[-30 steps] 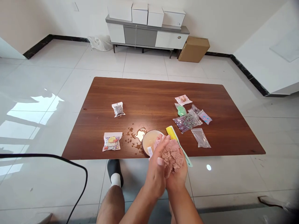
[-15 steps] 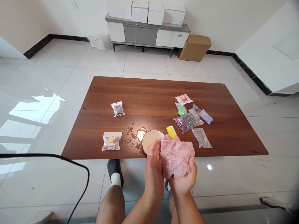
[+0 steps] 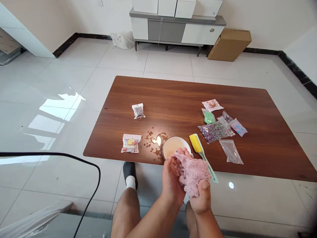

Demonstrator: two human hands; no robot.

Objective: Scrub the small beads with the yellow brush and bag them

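Just beyond the hands (image 3: 171,185), the bowl (image 3: 183,142) obstructs the near edge, with the brush (image 3: 204,157) beside it and the bead bag (image 3: 215,131) farther right. Bare bench (image 3: 170,105) between the packet (image 3: 138,111) and that bag leaves a broad lane to the far edge, passable above the bowl.

Smooth black shoe (image 3: 128,169), rounded toe; white socks (image 3: 130,181); bare legs (image 3: 126,210), bare forearms (image 3: 154,215), bare fingers (image 3: 182,151).
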